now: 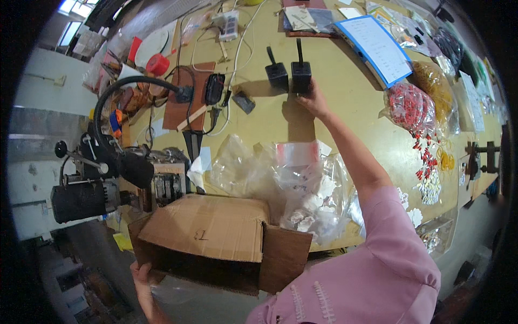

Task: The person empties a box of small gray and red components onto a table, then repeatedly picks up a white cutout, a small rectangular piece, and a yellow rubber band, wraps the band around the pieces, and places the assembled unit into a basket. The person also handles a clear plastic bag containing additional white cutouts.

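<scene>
My left hand (141,272) is closed on the lower left flap of an open cardboard box (205,224). The box lies tilted at the table's near edge, its dark opening toward me. My right arm reaches across the table, and my right hand (314,101) grips the near side of a black block-shaped case (301,73) with a strap or handle sticking up; its fingers are partly hidden behind it. A similar black case (277,75) stands just to its left. Between the cardboard box and my right arm lie clear plastic bags (302,189) with white pieces inside.
A black machine with a bent lamp arm (124,80) stands at left. Cables, a charger (215,89) and a power strip (229,26) lie farther back. At right are a blue clipboard (372,48), bagged red strings (411,105) and loose white tags (430,189).
</scene>
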A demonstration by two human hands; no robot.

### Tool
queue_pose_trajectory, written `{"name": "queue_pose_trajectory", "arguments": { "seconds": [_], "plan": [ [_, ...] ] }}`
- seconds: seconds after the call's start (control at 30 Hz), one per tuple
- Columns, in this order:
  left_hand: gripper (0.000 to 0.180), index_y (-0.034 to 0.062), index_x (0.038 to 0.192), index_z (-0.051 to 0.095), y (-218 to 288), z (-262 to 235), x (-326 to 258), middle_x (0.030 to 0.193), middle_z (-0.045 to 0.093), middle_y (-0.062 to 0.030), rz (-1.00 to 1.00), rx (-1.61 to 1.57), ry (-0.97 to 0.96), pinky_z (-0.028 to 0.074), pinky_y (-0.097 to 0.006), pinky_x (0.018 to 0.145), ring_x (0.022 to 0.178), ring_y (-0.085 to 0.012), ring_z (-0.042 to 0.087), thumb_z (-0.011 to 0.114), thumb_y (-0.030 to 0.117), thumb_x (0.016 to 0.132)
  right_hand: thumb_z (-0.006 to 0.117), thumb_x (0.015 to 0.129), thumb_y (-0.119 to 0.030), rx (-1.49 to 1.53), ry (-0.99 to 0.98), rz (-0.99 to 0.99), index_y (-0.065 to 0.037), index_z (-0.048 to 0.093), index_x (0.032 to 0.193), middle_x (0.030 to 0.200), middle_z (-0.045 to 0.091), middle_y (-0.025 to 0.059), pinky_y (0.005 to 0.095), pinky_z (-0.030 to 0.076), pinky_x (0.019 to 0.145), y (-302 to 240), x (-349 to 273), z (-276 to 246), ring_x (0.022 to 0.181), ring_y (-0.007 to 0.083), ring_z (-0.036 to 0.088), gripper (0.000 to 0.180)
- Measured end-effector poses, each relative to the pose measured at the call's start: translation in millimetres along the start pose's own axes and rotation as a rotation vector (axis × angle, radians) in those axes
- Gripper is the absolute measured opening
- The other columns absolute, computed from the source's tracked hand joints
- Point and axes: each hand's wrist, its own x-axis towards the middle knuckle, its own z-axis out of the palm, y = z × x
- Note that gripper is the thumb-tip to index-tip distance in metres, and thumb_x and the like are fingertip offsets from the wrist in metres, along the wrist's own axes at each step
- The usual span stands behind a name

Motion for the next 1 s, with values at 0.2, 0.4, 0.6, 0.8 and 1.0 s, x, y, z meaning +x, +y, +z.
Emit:
{"name": "queue_pose_trajectory", "arguments": {
  "seconds": [0.2, 0.4, 0.6, 0.8, 1.0],
  "plan": [
    [0.017, 0.0010, 0.091, 0.062, 18.5, 21.6, -6.4, 0.084, 0.059, 0.0024, -0.043, 0.010, 0.151, 0.043, -0.031, 0.075, 0.079, -0.0111, 0.050, 0.064, 0.017, 0.087, 0.081, 0.084, -0.006, 0.014, -0.109, 0.012, -0.003, 0.033, 0.152, 0.138, 0.058, 0.0150, 0.0403, 0.045, 0.110, -17.0, 13.5, 36.1, 0.129, 0.0266, 0.056, 0.083],
    [0.016, 0.0011, 0.092, 0.061, -0.2, 1.9, -7.3, 0.085, 0.059, 0.0009, -0.041, 0.105, 0.124, 0.043, -0.032, 0.076, 0.079, -0.0116, 0.050, 0.062, 0.016, 0.087, 0.078, 0.087, -0.020, -0.272, -0.141, 0.013, -0.004, 0.024, 0.159, 0.129, 0.063, 0.0287, 0.0471, 0.048, 0.105, -24.4, 12.9, 99.4, 0.125, 0.0456, 0.058, 0.092],
    [0.014, -0.0006, 0.092, 0.060, 21.7, 25.5, -3.1, 0.085, 0.058, 0.0004, -0.094, 0.100, 0.239, 0.043, -0.031, 0.076, 0.079, -0.0123, 0.049, 0.060, 0.013, 0.086, 0.077, 0.081, -0.017, -0.424, -0.126, 0.002, -0.009, 0.031, 0.157, 0.136, 0.059, 0.0246, 0.0512, 0.043, 0.108, -28.1, 6.3, 146.1, 0.125, 0.0450, 0.055, 0.090],
    [0.014, -0.0003, 0.092, 0.061, 1.0, 11.7, -6.5, 0.086, 0.059, 0.0001, -0.080, 0.089, 0.247, 0.043, -0.031, 0.078, 0.080, -0.0119, 0.049, 0.061, 0.012, 0.086, 0.056, 0.090, -0.014, -1.111, 0.046, -0.469, -0.011, 0.053, 0.146, 0.149, 0.055, 0.0095, 0.0469, 0.041, 0.115, -19.4, -45.4, 97.9, 0.140, 0.0327, 0.048, 0.055],
    [0.029, -0.0033, 0.112, 0.065, -2.7, 11.4, -0.9, 0.103, 0.066, -0.0044, -0.085, 0.048, 0.329, 0.048, -0.035, 0.087, 0.091, -0.0158, 0.058, 0.064, 0.016, 0.090, 0.059, 0.088, -0.013, -0.872, -0.141, -0.178, -0.008, 0.065, 0.119, 0.129, 0.063, 0.0117, 0.0438, 0.050, 0.102, -9.2, -67.9, -6.8, 0.125, 0.0339, 0.056, 0.032]
  ]
}}
